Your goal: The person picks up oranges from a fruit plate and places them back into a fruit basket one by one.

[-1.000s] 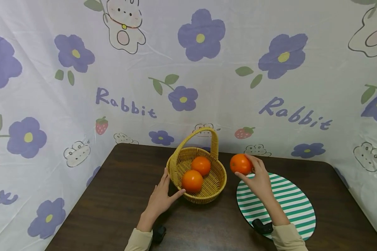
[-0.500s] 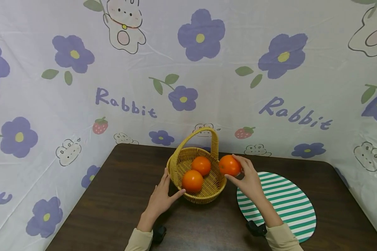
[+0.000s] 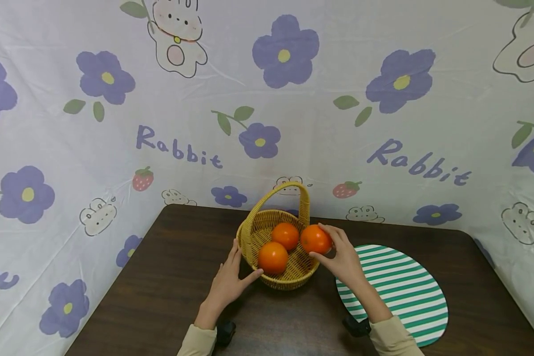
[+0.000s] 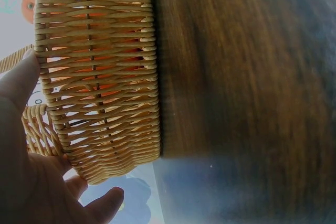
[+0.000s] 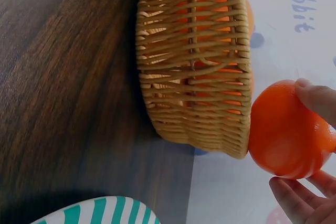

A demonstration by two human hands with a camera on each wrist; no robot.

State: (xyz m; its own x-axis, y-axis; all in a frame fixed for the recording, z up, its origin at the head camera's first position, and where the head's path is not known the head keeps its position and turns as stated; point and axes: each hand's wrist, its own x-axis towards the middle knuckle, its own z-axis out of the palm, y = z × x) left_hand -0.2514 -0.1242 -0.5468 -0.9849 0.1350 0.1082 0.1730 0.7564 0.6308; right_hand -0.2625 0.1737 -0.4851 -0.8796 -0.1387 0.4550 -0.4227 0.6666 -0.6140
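Observation:
A round yellow wicker basket (image 3: 289, 283) with an arched handle stands on the dark table, two oranges lying in it: a front orange (image 3: 273, 257) and a back orange (image 3: 286, 236). My right hand (image 3: 343, 259) pinches a third orange (image 3: 316, 240) between thumb and fingers, above the basket's right rim. The right wrist view shows this held orange (image 5: 289, 129) just beyond the rim. My left hand (image 3: 227, 283) rests against the basket's left front side with spread, fairly straight fingers. In the left wrist view the thumb (image 4: 23, 74) touches the rim.
A round mat (image 3: 409, 291) with green and white stripes lies on the table (image 3: 160, 291) at the right, partly under my right forearm. A white cloth (image 3: 320, 133) printed with flowers and rabbits hangs behind and beside the table.
My right hand has carried its orange leftward, from above the mat's far edge to over the basket's right rim. The left hand and the basket have stayed in place.

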